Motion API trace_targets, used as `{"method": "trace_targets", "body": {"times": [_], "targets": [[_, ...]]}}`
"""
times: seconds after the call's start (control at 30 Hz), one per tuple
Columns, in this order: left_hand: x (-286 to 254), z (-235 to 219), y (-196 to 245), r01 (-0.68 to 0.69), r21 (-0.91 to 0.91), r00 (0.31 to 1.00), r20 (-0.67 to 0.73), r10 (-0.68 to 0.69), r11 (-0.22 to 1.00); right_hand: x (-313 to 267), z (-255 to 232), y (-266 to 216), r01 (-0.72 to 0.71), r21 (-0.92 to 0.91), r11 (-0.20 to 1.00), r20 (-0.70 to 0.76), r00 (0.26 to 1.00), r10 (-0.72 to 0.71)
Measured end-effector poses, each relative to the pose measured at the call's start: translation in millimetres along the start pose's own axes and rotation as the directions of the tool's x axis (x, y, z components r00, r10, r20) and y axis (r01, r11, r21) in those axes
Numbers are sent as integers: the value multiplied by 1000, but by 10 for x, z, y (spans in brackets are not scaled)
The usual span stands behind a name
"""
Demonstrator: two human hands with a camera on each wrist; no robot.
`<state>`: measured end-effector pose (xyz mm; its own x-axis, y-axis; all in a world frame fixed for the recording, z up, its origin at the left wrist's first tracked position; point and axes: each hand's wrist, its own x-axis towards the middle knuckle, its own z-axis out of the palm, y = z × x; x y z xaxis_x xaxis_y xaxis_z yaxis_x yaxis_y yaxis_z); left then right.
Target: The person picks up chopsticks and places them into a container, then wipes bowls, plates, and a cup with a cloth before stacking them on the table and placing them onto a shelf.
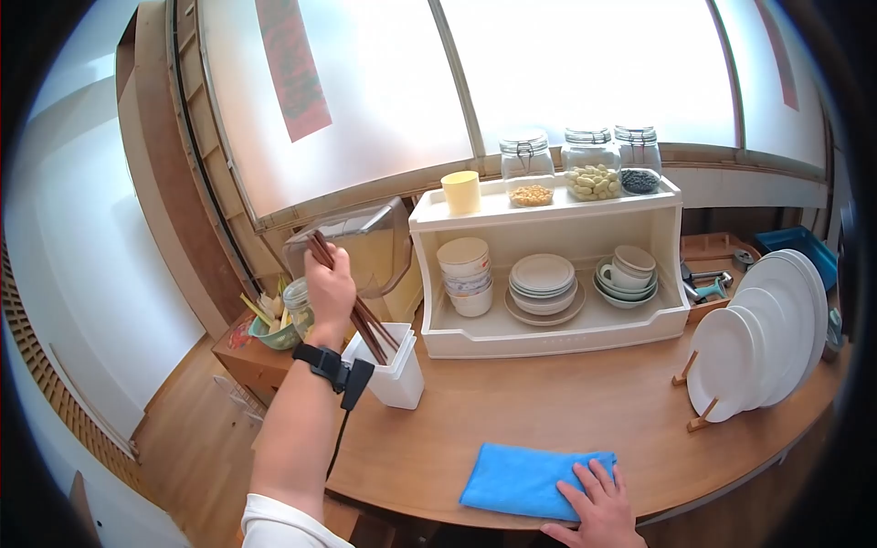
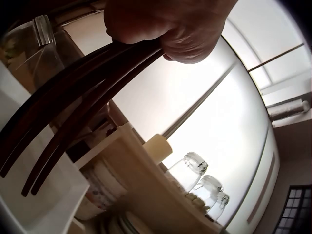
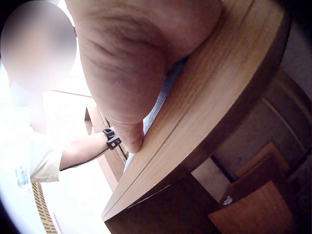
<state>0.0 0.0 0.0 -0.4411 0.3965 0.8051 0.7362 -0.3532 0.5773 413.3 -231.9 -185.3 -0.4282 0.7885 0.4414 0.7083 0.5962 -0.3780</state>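
My left hand (image 1: 331,290) grips a bundle of dark brown chopsticks (image 1: 368,331) near their upper ends. They slant down to the right, and their lower ends overlap the mouth of a tall white holder (image 1: 399,382). From the left wrist, several chopstick tips (image 2: 36,180) show over the white inside of that holder. At the table's front edge my right hand (image 1: 599,513) rests on a folded blue cloth (image 1: 512,479), fingers spread and nearly straight. In the right wrist view the palm hides most of the cloth (image 3: 165,90).
A white shelf unit (image 1: 548,347) holds bowls, plates and cups, with glass jars (image 1: 592,164) and a yellow cup (image 1: 461,192) on top. White plates (image 1: 722,365) stand in a rack at right. Behind my left hand are a clear-lidded box (image 1: 393,242) and a green bowl (image 1: 274,338).
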Motion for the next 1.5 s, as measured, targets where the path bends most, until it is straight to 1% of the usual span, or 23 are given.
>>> {"method": "trace_targets", "body": {"times": [0.17,0.37,0.4,0.43,0.47,0.5,0.53,0.57,0.63,0.7,0.8,0.83,0.87,0.9,0.93,0.97,1.0,1.03,1.07,1.17,1.3,1.37,1.5], "targets": [[-11,-420,690,-108,-605,986,-167,7,789,11,-2,-37,-1,-7,1000,15,1000,1],[-1330,-993,1338,-459,-677,870,-211,445,575,155,-290,-246,-53,-70,996,-94,995,47],[-1472,-1073,1423,-582,-682,707,-155,690,443,211,-395,-316,-23,184,983,-69,997,36],[-1776,-995,1394,-638,-702,661,-287,693,318,252,-446,-382,7,424,906,-50,999,16],[-1914,-1199,1603,-486,-782,664,-41,747,389,301,-386,-443,12,414,910,-59,998,13],[-2220,-1071,1433,-520,-825,613,-180,769,222,352,-272,-512,-136,856,498,157,988,0],[-2366,-1056,1548,-462,-869,594,-154,790,178,404,-175,-578,-336,938,-89,323,937,-136],[-2485,-1042,1663,-401,-906,569,-131,812,135,480,-122,-646,-338,938,-80,326,935,-137],[-2783,-960,1732,-393,-916,501,-137,854,83,627,-37,-754,-533,593,-603,593,796,-120],[-2827,-965,1699,-403,-902,480,-64,875,155,657,118,-698,-495,623,-605,583,810,-62],[-2941,-1044,1541,-377,-845,480,171,861,378,709,441,-367,-359,371,-856,246,927,-282],[-2986,-1092,1451,-366,-811,476,258,841,456,746,373,-386,-356,375,-856,245,928,-279],[-3073,-1129,1365,-363,-815,473,255,843,451,806,241,-439,-334,620,-710,434,900,-45],[-3181,-1166,1282,-347,-699,611,338,716,626,877,83,-508,-363,793,-489,521,819,238],[-3250,-1184,1232,-294,-559,735,386,557,775,1017,-111,-676,-314,824,-472,515,762,393],[-3281,-1189,1215,-286,-567,735,387,557,772,1069,-170,-682,-311,826,-469,514,757,403],[-3306,-1195,1203,406,-644,783,611,116,649,1093,-208,-681,-286,875,-390,442,801,404],[-3323,-1209,1194,872,-467,488,846,-216,145,1094,-227,-682,-260,915,-307,372,840,396],[-3278,-1244,1126,958,-265,249,959,-138,-113,1108,-191,-701,-239,936,-260,323,876,358],[-3240,-1224,1243,988,-151,148,975,166,7,1161,8,-808,-237,971,-12,231,936,265],[-3340,-1193,1150,977,6,-8,1000,9,213,1190,152,-867,-263,964,42,245,937,247],[-3266,-1232,1240,991,2,0,1000,-16,135,1186,181,-864,-276,961,30,259,930,262],[-3168,-1292,1259,985,169,-169,986,-3,18,1163,192,-911,-281,956,84,251,932,263]]}}
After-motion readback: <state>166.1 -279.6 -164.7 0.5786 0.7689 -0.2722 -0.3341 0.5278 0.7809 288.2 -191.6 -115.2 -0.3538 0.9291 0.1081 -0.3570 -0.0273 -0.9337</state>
